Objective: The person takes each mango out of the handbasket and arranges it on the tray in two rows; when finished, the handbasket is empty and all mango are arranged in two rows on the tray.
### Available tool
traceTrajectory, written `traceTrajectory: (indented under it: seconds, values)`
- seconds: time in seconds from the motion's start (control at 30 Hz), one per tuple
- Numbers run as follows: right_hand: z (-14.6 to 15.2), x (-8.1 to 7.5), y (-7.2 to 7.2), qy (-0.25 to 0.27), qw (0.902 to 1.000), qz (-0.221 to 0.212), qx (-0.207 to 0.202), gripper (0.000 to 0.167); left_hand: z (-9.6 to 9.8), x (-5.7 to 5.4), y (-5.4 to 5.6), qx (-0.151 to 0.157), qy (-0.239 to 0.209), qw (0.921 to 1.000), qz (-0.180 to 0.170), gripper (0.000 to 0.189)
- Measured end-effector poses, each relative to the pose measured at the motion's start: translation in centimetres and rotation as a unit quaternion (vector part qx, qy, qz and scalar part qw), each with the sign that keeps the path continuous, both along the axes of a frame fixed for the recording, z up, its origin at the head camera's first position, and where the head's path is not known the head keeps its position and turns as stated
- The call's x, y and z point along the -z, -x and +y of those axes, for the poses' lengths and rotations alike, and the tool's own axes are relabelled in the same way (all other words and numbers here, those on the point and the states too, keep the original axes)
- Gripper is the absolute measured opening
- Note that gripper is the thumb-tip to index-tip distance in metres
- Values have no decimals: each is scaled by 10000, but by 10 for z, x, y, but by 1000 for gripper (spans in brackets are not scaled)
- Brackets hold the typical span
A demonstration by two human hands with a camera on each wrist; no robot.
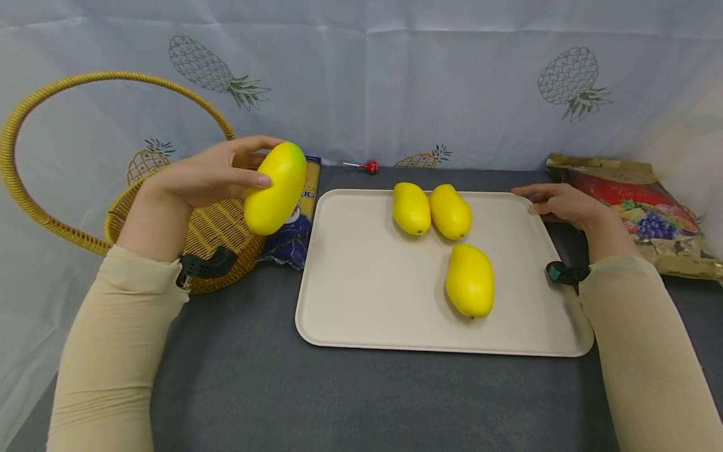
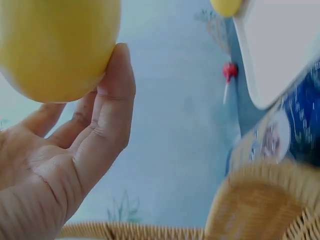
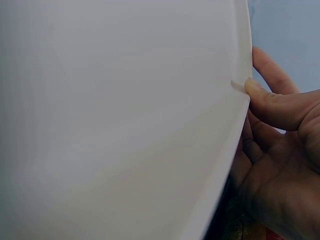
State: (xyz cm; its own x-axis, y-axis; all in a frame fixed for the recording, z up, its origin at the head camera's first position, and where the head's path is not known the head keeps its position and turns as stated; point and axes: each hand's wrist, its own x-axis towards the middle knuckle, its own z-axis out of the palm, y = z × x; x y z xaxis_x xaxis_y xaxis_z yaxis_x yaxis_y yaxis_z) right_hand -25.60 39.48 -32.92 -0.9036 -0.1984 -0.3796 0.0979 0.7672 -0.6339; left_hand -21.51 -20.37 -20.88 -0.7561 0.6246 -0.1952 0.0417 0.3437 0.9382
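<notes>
A yellow mango [image 1: 277,188] with a greenish tip is held by my left hand [image 1: 206,172] over the right side of a wicker basket [image 1: 214,284]. In the left wrist view, the thumb lies along the side of the mango [image 2: 60,45]. At the back right corner of a beige tray [image 1: 367,276], my right hand [image 1: 565,204] grips the rim. The right wrist view has the thumb on top of the tray rim [image 3: 242,45], with fingers behind and below it. Two mangoes [image 1: 411,209] [image 1: 450,212] lie side by side near the tray's back edge, and another mango [image 1: 470,280] lies right of centre.
The basket's tall handle [image 1: 121,76] arches up at the left. A blue and gold packet [image 1: 294,235] lies between basket and tray. A red lollipop [image 1: 371,167] is behind the tray, by the pineapple-print curtain [image 1: 350,81]. A red and gold fruit bag [image 1: 649,216] lies at right.
</notes>
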Motion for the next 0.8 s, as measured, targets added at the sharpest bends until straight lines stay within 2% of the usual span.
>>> traceTrajectory:
  seconds: [0.17, 0.33, 0.6, 0.8]
  values:
    - [0, 0, 0, 5, 10000, -11, 13, 55, 18, -1, -6, 20, -296, 9995, -132, 58]
    - [0, -1, 0, -25, 10000, 17, 14, 54, 35, 1, -8, -97, -436, 9988, -223, 59]
    - [-1, -2, -2, -51, 10000, 15, -36, 54, 63, 13, -8, -244, -361, 9985, -325, 62]
    - [-2, -3, -2, -52, 10000, 18, -20, 54, 83, 22, -12, -310, -504, 9970, -494, 63]
